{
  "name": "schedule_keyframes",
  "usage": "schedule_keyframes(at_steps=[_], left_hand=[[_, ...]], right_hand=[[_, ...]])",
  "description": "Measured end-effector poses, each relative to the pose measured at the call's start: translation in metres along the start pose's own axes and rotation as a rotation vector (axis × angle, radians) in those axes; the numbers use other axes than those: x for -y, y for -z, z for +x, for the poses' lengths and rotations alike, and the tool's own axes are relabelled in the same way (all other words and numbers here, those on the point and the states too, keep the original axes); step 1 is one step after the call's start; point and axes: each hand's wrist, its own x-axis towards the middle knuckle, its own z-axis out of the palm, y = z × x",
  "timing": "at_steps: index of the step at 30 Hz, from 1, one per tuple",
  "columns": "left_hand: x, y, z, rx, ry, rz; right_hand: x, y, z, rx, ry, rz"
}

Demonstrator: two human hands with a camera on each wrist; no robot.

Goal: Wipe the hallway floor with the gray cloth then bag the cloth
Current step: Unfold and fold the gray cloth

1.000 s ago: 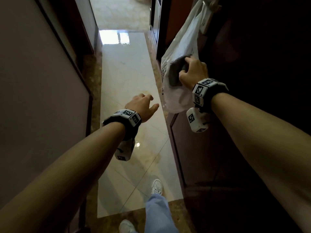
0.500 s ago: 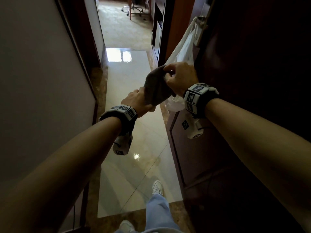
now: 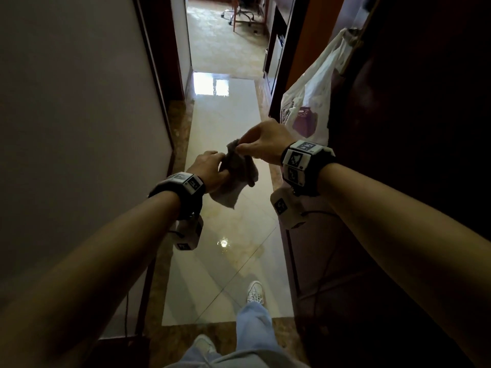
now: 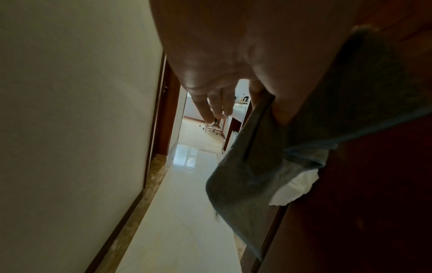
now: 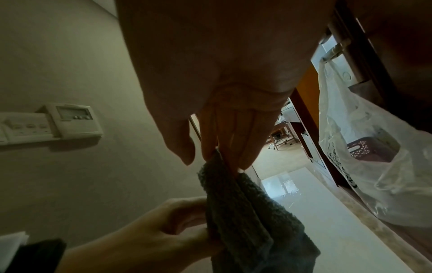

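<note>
The gray cloth [image 3: 236, 171] hangs crumpled in the air between both hands, above the glossy hallway floor [image 3: 225, 123]. My right hand [image 3: 261, 144] pinches its top corner with thumb and fingertips; the right wrist view shows that pinch on the cloth [image 5: 245, 212]. Lower and to the left, my left hand [image 3: 210, 168] pinches the cloth's side; in the left wrist view the cloth [image 4: 268, 157] drapes down from the thumb. A white plastic bag [image 3: 310, 102] hangs from a door handle on the right, beyond the right hand, with a purple basket [image 5: 371, 149] inside.
The hallway is narrow: a pale wall [image 3: 79, 128] on the left, a dark wooden door [image 3: 398, 181] on the right. A thermostat and switch panel [image 5: 67, 120] sit on the wall. My feet [image 3: 255, 290] stand on the tiles; a chair [image 3: 239, 11] stands in the far room.
The right hand drew the cloth out of the bag, then carried it left and down away from the bag. The left hand came up and took hold of the cloth.
</note>
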Motion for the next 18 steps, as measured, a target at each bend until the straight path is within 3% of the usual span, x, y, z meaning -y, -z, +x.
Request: schedule_keyframes(at_steps=[4, 11, 15, 18], left_hand=[[0.017, 0.006, -0.012, 0.122, 0.039, -0.088], [0.032, 0.008, -0.025, 0.18, 0.073, -0.251], [0.039, 0.008, -0.03, 0.36, 0.117, -0.142], [0.051, 0.007, -0.032, 0.368, 0.178, -0.082]], right_hand=[[0.006, -0.016, 0.005, 0.009, -0.036, 0.035], [0.021, -0.043, 0.01, 0.144, -0.086, -0.035], [0.024, -0.049, 0.012, 0.22, -0.118, -0.11], [0.024, -0.053, 0.01, 0.31, -0.095, -0.13]])
